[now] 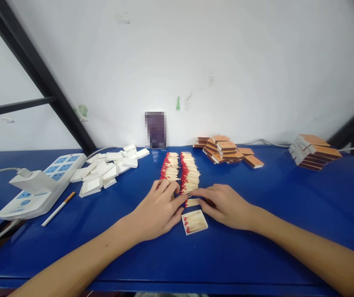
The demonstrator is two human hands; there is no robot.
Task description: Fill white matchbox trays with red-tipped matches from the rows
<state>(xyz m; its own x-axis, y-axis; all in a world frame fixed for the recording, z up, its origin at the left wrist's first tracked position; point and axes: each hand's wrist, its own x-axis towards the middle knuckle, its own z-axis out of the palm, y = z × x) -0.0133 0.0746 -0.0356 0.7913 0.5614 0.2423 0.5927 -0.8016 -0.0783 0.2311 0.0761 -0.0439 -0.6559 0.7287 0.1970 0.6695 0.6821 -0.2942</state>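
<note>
Two rows of red-headed matchsticks run up the middle of the blue bench, heads to the left. In the head view, the left hand is by the heads at the near end, index finger and thumb slightly parted; the right hand is by the plain ends, its index finger stretched out and its thumb just below. Whether the fingers of either hand pinch any sticks, I cannot tell. A small bunch lies between the hands, and just nearer the person sits a white tray with loose sticks inside. To work neatly here, I would press the bunch lightly from both ends, keep its heads level and its sticks parallel, and avoid nudging the row behind.
</note>
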